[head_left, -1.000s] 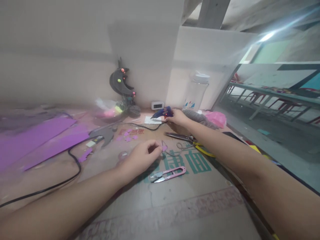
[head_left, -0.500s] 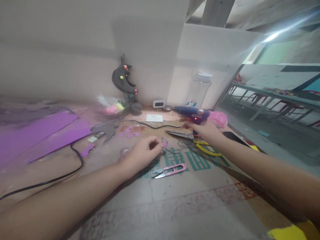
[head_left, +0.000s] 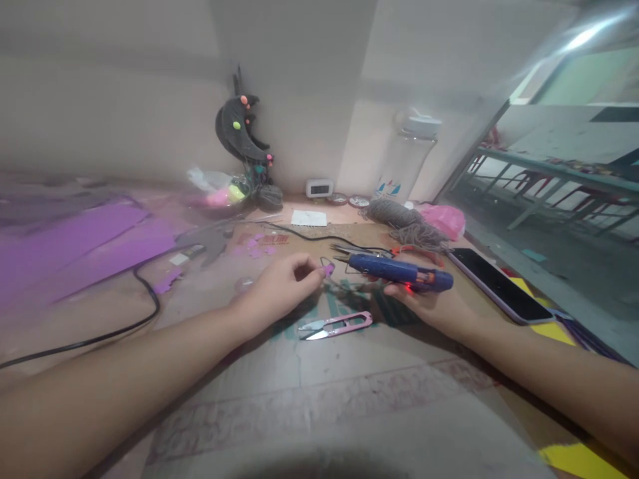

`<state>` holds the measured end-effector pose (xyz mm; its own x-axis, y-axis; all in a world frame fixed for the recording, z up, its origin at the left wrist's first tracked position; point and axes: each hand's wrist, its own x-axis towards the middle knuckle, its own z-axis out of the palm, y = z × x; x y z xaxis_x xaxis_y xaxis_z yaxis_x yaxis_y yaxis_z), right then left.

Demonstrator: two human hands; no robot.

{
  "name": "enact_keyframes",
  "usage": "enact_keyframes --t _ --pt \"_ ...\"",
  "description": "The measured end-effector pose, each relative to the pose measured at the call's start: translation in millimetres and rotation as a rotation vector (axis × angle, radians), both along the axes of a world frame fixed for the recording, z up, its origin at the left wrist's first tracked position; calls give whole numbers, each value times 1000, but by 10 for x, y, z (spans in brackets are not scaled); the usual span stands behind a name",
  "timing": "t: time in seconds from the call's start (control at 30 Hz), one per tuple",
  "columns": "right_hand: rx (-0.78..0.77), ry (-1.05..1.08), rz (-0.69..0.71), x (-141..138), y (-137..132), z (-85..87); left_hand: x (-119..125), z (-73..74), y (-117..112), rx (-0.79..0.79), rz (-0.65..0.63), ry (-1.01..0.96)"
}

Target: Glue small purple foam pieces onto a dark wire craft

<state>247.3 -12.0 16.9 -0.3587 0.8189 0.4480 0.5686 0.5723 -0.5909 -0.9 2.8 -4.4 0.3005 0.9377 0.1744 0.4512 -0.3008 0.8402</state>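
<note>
My left hand (head_left: pixel 289 283) is pinched on a small purple piece (head_left: pixel 328 269); a thin dark strand shows beside it. Wrapped in my right hand (head_left: pixel 424 303) is a blue hot glue gun (head_left: pixel 394 269) with a red light lit, its tip pointing left, a short way from the purple piece. Below and between the hands lie pink thread snips (head_left: pixel 339 324), blades to the left. Pliers (head_left: pixel 367 251) lie behind the glue gun, mostly hidden by it. Small purple cut-outs (head_left: pixel 257 246) are scattered beyond my left hand.
Purple sheets (head_left: pixel 100 246) and a black cable (head_left: pixel 150 319) are on the left. At the back are a dark crescent ornament (head_left: pixel 239 130), a small digital clock (head_left: pixel 319 189), a bottle (head_left: pixel 407 163) and grey yarn (head_left: pixel 394 214). A phone (head_left: pixel 499 283) lies on the right.
My right hand has brought the glue gun nearer to me, down from the back of the table, uncovering the grey yarn. My left hand keeps its pinch on the purple piece.
</note>
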Motion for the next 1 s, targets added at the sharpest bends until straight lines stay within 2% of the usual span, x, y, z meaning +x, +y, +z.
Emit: enact_keyframes --t 0.1,0.27,0.53,1.0 --pt "28 -71 5 5 6 -39 4 17 -6 5 9 -10" --pt "107 -115 -78 3 34 -97 10 26 -14 38 10 3" --pt "51 -147 -135 -10 33 -102 8 14 -10 99 -6 26" --pt "10 -163 -129 -21 29 -85 5 38 -34 147 -27 44"
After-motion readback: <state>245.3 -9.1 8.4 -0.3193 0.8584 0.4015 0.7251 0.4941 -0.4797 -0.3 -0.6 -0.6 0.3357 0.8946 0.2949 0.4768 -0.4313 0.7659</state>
